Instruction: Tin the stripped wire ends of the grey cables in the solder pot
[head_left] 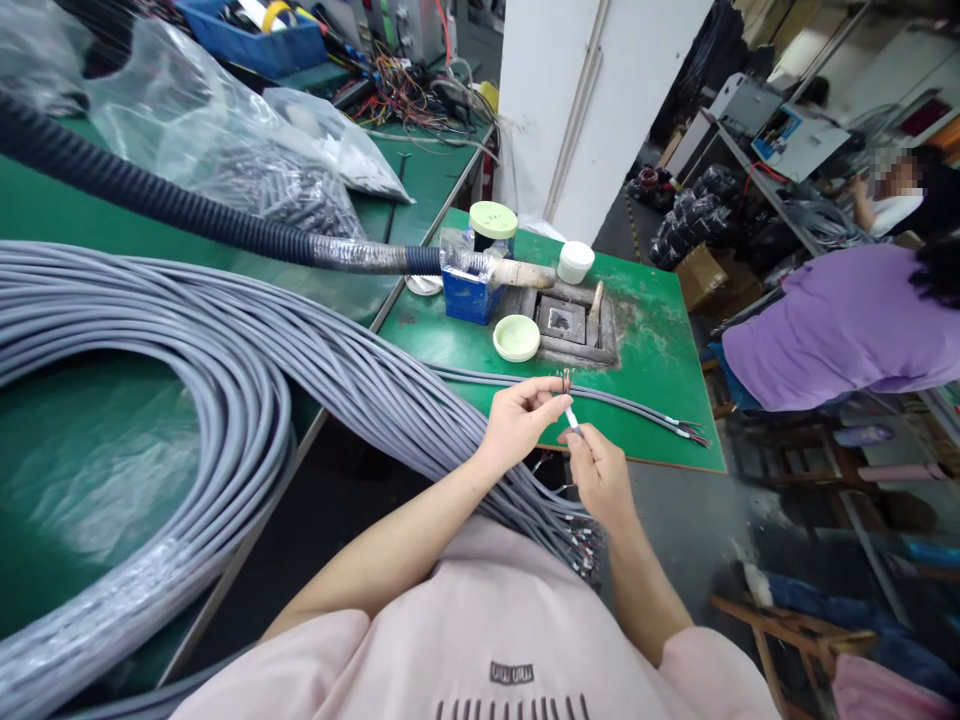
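two hands work one cable end (572, 417) above the green table (652, 350): left fingers (559, 400) pinch its thin wires (566, 380), right fingers (581, 440) clamp the grey sheath just below the white band.

My left hand (525, 420) pinches fanned thin wires (566, 380) above the white-sleeved grey cable end (574, 418) in my right hand (600, 475), nearer me than the shallow pale-green round dish (517, 338)

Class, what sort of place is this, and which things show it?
Probably a cable-assembly workshop: a big coil of grey cables, a tangle of coloured wires, and what looks like a solder pot.
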